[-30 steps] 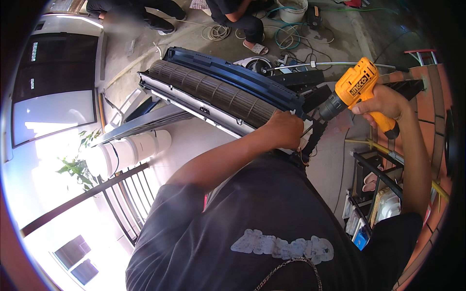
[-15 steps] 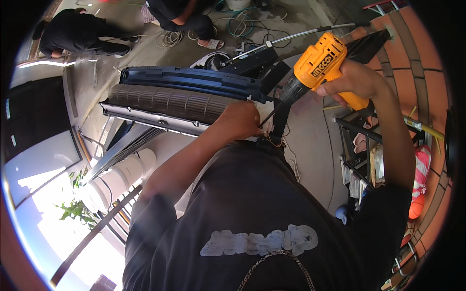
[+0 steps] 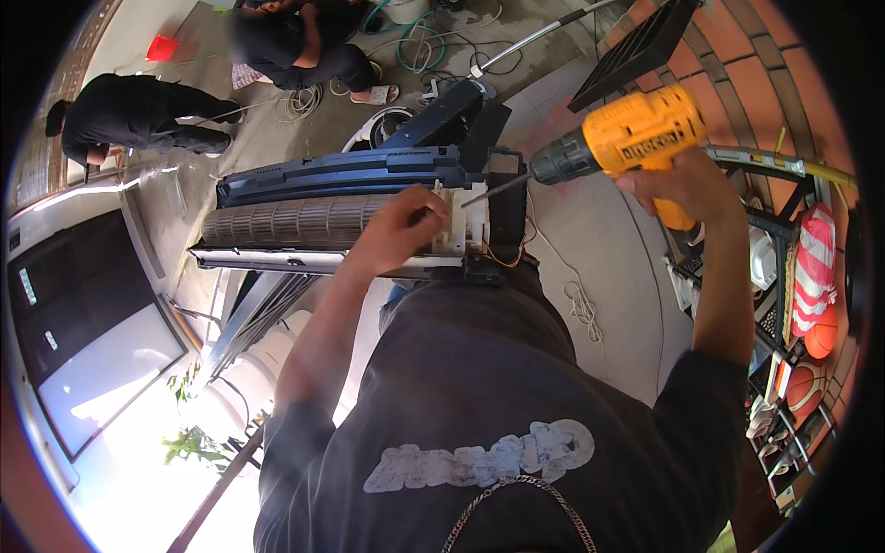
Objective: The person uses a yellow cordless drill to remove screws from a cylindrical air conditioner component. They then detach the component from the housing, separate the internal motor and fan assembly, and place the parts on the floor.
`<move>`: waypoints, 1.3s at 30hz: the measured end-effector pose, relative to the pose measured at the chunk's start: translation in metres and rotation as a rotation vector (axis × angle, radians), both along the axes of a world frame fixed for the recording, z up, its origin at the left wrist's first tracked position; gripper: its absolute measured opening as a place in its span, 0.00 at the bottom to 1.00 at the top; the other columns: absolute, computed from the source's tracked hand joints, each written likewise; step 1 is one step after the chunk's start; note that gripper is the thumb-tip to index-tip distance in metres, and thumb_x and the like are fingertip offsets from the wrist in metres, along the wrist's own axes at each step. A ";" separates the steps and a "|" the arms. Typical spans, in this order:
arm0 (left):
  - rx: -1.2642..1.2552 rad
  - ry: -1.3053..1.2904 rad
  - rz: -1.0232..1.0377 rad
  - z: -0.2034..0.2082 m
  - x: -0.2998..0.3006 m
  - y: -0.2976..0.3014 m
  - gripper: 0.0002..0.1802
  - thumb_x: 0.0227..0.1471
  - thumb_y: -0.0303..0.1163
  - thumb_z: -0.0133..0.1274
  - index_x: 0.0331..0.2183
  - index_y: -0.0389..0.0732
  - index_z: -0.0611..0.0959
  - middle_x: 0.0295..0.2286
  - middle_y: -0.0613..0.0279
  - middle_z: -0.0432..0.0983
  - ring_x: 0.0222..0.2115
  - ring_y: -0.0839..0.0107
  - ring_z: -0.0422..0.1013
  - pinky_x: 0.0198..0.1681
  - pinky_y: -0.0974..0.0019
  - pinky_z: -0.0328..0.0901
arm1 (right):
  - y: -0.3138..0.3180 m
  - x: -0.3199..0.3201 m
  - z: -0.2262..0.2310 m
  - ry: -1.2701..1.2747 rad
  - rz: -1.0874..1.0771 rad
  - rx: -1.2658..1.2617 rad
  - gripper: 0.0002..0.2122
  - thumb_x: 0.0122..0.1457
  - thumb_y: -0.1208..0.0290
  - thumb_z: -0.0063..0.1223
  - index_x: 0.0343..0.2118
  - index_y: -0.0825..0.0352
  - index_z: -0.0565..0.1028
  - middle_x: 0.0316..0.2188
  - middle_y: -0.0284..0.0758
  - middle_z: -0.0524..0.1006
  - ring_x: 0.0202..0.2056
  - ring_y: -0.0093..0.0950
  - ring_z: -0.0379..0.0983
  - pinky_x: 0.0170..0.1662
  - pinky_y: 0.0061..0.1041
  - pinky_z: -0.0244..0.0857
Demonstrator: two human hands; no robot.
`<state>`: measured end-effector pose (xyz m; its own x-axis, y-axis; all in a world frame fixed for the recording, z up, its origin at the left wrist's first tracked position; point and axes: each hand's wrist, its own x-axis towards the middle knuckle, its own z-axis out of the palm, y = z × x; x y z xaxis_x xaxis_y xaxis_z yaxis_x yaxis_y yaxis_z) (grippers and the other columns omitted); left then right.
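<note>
My right hand (image 3: pixel 691 184) grips a yellow and black cordless drill (image 3: pixel 641 134). Its long dark bit (image 3: pixel 502 189) slants down to the left, the tip at the white end part (image 3: pixel 472 221) of an opened air conditioner indoor unit. I cannot tell whether the tip touches. Beside that part, over the right end of the brown ribbed blower wheel (image 3: pixel 286 221), is my left hand (image 3: pixel 401 230). Its fingers are bent in toward the thumb; whatever they hold is hidden or too small to name. Thin wires (image 3: pixel 507 263) hang from the unit's right end.
Two people in dark clothes (image 3: pixel 143 115) (image 3: pixel 309 46) are at the far left. Coiled hoses (image 3: pixel 424 46) lie on the floor behind the unit. A rack (image 3: pixel 774 267) with a red-and-white striped bag (image 3: pixel 814 267) and balls stands at right. A loose cable (image 3: pixel 579 309) trails nearby.
My right hand has moved the drill right, and it now lies closer to level. My left hand has shifted left, away from the bit, and its fist has loosened. The view has turned slightly.
</note>
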<state>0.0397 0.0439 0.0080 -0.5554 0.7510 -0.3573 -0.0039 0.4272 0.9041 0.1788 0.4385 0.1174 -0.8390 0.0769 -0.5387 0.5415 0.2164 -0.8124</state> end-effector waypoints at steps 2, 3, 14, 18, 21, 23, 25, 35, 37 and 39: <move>0.087 -0.400 0.253 -0.004 -0.011 -0.004 0.08 0.58 0.30 0.55 0.38 0.37 0.83 0.34 0.62 0.77 0.35 0.67 0.72 0.39 0.62 0.67 | -0.005 0.035 -0.009 0.099 -0.154 -0.080 0.15 0.57 0.72 0.72 0.45 0.69 0.82 0.27 0.30 0.82 0.20 0.19 0.74 0.24 0.22 0.69; 0.143 -0.591 0.378 -0.005 -0.018 -0.005 0.09 0.59 0.33 0.53 0.37 0.37 0.81 0.34 0.64 0.76 0.34 0.69 0.70 0.37 0.64 0.65 | -0.008 0.053 -0.014 0.115 -0.206 -0.082 0.16 0.56 0.75 0.73 0.46 0.69 0.83 0.32 0.30 0.84 0.23 0.18 0.75 0.25 0.22 0.69; -0.555 0.211 -0.168 0.031 -0.007 0.031 0.28 0.58 0.54 0.63 0.27 0.34 0.82 0.28 0.54 0.82 0.31 0.58 0.79 0.37 0.56 0.72 | -0.117 0.176 -0.077 -0.071 -0.520 -0.197 0.16 0.60 0.71 0.74 0.49 0.67 0.83 0.35 0.29 0.85 0.30 0.16 0.79 0.32 0.18 0.74; -0.694 0.647 -0.392 0.040 0.017 0.046 0.40 0.47 0.68 0.71 0.25 0.34 0.83 0.20 0.47 0.79 0.26 0.47 0.80 0.34 0.49 0.72 | -0.143 0.196 -0.108 -0.056 -0.604 -0.278 0.12 0.60 0.73 0.73 0.44 0.66 0.82 0.30 0.29 0.83 0.26 0.16 0.78 0.29 0.18 0.72; -0.731 0.691 -0.418 0.038 0.017 0.053 0.41 0.47 0.69 0.70 0.24 0.34 0.83 0.21 0.48 0.79 0.26 0.47 0.80 0.33 0.48 0.71 | -0.161 0.211 -0.143 -0.017 -0.759 -0.493 0.12 0.61 0.75 0.73 0.45 0.67 0.82 0.31 0.30 0.84 0.27 0.18 0.79 0.30 0.19 0.73; -0.779 0.659 -0.399 0.037 0.019 0.053 0.42 0.46 0.70 0.70 0.24 0.34 0.83 0.20 0.48 0.79 0.26 0.47 0.79 0.32 0.48 0.70 | -0.177 0.221 -0.167 0.015 -0.842 -0.602 0.12 0.61 0.76 0.72 0.45 0.67 0.82 0.32 0.31 0.84 0.27 0.19 0.80 0.30 0.21 0.74; -0.825 0.596 -0.365 0.034 0.022 0.051 0.38 0.48 0.65 0.70 0.26 0.33 0.85 0.23 0.47 0.81 0.28 0.46 0.80 0.34 0.47 0.72 | -0.193 0.231 -0.187 0.032 -0.875 -0.657 0.12 0.61 0.77 0.72 0.46 0.67 0.81 0.33 0.32 0.84 0.28 0.21 0.80 0.31 0.22 0.75; -0.702 0.461 0.104 0.009 0.035 0.037 0.31 0.44 0.55 0.73 0.23 0.35 0.80 0.19 0.58 0.74 0.21 0.63 0.70 0.29 0.55 0.66 | -0.172 0.229 -0.169 -0.030 -0.749 -0.557 0.12 0.60 0.76 0.73 0.45 0.65 0.82 0.32 0.30 0.85 0.29 0.19 0.80 0.33 0.21 0.75; -0.741 0.430 0.069 0.011 0.033 0.037 0.30 0.44 0.53 0.73 0.23 0.35 0.79 0.19 0.58 0.73 0.20 0.64 0.68 0.28 0.56 0.66 | -0.152 0.227 -0.154 -0.118 -0.613 -0.420 0.13 0.59 0.74 0.74 0.46 0.64 0.83 0.33 0.30 0.85 0.31 0.18 0.81 0.35 0.21 0.76; -0.770 0.420 0.054 0.011 0.033 0.038 0.30 0.44 0.52 0.74 0.23 0.35 0.79 0.19 0.59 0.72 0.20 0.65 0.67 0.28 0.56 0.65 | -0.139 0.223 -0.143 0.037 -0.529 -0.212 0.15 0.58 0.72 0.75 0.47 0.64 0.83 0.35 0.30 0.86 0.33 0.19 0.83 0.38 0.22 0.77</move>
